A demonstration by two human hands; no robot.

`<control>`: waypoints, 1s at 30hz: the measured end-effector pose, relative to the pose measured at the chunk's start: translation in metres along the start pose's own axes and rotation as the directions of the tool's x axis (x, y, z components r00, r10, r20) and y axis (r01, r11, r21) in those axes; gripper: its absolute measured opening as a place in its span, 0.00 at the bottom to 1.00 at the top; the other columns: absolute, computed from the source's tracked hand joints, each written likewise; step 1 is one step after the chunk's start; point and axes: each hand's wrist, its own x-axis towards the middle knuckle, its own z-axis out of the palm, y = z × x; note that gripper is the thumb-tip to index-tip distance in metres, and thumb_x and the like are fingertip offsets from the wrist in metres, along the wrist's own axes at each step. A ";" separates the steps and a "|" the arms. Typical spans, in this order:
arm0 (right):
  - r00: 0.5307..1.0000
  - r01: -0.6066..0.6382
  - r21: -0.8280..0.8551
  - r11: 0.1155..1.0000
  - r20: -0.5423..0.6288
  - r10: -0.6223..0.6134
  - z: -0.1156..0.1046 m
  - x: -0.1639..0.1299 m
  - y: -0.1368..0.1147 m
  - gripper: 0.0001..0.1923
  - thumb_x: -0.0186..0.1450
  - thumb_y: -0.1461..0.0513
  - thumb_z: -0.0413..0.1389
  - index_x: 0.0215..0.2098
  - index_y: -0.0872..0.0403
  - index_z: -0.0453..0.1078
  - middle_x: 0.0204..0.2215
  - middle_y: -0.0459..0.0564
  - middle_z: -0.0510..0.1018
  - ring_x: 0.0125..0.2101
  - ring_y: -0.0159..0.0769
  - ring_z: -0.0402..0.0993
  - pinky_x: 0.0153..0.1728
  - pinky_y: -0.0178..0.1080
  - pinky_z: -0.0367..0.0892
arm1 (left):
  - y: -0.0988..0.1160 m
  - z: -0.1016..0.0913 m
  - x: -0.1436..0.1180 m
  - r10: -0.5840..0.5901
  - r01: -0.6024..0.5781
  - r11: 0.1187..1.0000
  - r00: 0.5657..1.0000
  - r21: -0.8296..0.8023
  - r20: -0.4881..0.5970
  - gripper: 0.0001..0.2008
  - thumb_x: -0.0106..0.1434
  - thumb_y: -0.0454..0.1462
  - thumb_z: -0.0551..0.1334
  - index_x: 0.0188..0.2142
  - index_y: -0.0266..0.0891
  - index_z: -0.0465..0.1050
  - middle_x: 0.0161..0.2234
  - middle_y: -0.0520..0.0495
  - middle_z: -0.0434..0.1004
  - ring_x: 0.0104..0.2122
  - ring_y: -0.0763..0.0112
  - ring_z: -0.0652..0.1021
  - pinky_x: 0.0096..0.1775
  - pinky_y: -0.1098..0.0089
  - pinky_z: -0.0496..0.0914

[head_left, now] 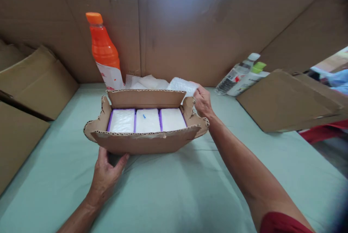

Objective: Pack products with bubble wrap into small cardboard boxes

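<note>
In the middle of the head view is an open cardboard box (146,143) with its flaps raised. Inside, three white packs (146,121) with purple edges sit side by side; a small blue mark shows on the middle one. My left hand (104,175) grips the box's lower left part, thumb at the front, with the other fingers partly hidden by the cardboard. Beyond the box's right end, my right hand (202,101) is closed on a piece of clear bubble wrap (181,84). More crumpled translucent wrap (149,82) lies behind the box.
An orange drink bottle (105,51) stands behind the box at left. A clear bottle (236,74) and a white bottle with a green cap (248,82) lean at the back right. Cardboard boxes flank both sides, left (40,80) and right (288,102). Green cloth (176,189) covers the table.
</note>
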 end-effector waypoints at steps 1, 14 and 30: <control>0.999 -0.018 0.007 1.000 -0.037 0.018 -0.015 -0.012 -0.007 0.22 0.72 0.55 0.48 0.56 0.57 0.73 0.51 0.56 0.80 0.50 0.40 0.76 0.54 0.44 0.69 | 0.002 0.000 0.001 0.022 -0.022 1.000 1.000 0.014 0.002 0.29 0.56 0.50 0.70 0.52 0.42 0.65 0.49 0.42 0.73 0.53 0.53 0.73 0.56 0.53 0.66; 0.948 -0.238 0.034 0.971 0.225 0.225 -0.082 -0.275 -0.086 0.20 0.73 0.55 0.48 0.58 0.47 0.74 0.57 0.52 0.77 0.59 0.44 0.72 0.62 0.48 0.64 | 0.018 -0.005 0.000 0.147 -0.146 0.984 0.989 0.101 -0.003 0.30 0.56 0.46 0.67 0.55 0.38 0.65 0.45 0.44 0.75 0.45 0.59 0.76 0.47 0.60 0.72; 0.905 -0.195 -0.002 0.981 0.386 0.181 -0.029 -0.206 -0.097 0.34 0.63 0.56 0.57 0.66 0.52 0.61 0.61 0.61 0.71 0.56 0.49 0.73 0.50 0.51 0.73 | 0.014 -0.017 0.007 0.128 -0.128 0.992 0.992 -0.008 -0.015 0.36 0.55 0.43 0.66 0.62 0.37 0.61 0.44 0.46 0.71 0.29 0.74 0.74 0.37 0.66 0.74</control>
